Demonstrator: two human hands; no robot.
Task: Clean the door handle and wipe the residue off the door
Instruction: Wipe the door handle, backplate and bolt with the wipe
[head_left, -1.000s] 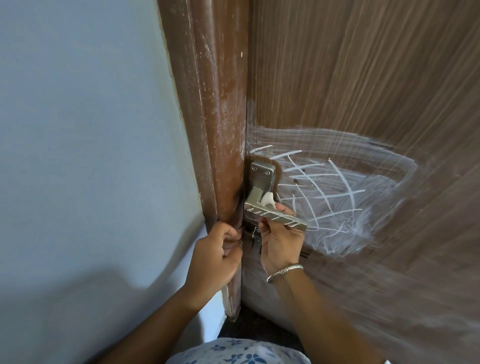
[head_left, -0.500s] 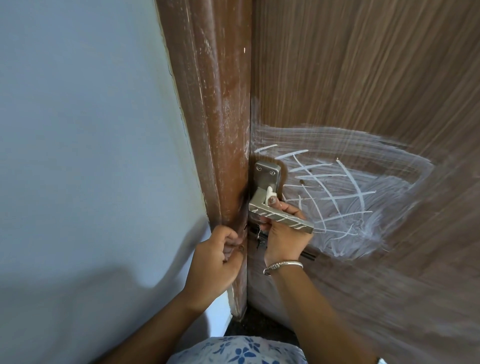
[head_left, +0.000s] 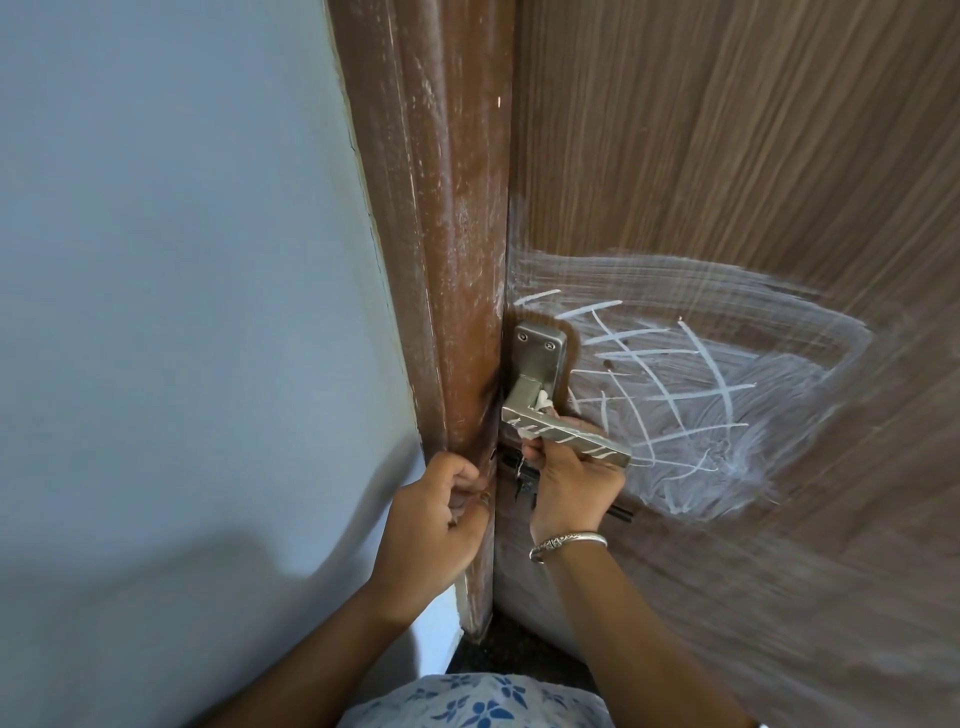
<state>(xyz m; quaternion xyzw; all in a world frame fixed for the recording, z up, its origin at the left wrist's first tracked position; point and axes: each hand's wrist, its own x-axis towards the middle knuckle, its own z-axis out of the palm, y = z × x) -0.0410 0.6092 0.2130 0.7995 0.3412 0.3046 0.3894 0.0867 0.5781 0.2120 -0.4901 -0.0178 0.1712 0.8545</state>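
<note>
Your floral-print garment is showing at the bottom edge as both your forearms are reaching up toward the door edge. Your left hand is curling into a loose fist against the worn brown door frame, fingertips tucked in at the frame's edge; whether it is pinching anything cannot be told. Your right hand, a silver bangle circling its wrist, is closing around the inner end of the metal door handle from below, fingers wrapping behind the lever and pressing a small white piece against it where the lever is meeting its neck. White streaks are marking the lever's top face. Keys are hanging just below the handle, between your two hands. The screwed backplate is rising above the lever. Beyond it, white residue is spreading across the wood-grain door in a broad smear crossed by brighter scratchy lines, right of the handle. The pale blue wall is filling the left side.
</note>
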